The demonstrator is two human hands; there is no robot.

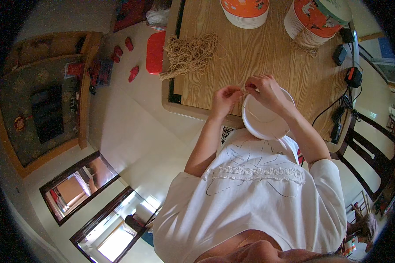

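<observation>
A white paper bowl (262,125) rests tilted against my shirt at the table's near edge, its hollow inside facing up. At its far left rim my left hand (225,101) is closed in a pinch on a thin strand of string (260,116), part of which runs across the bowl's inside. My right hand (267,91) reaches over the bowl and pinches close beside the left fingertips, also at the string. The fingers hide just how the string meets the rim. Farther off on the table lies a loose heap of tan string (193,55).
At the far side stand a stack of orange-and-white paper bowls (245,13) and another stack (309,22), with string beside it. Black power adapters and cables (353,78) run along the table's right edge. A dark wooden chair (368,149) stands right; a red stool (156,52) stands left.
</observation>
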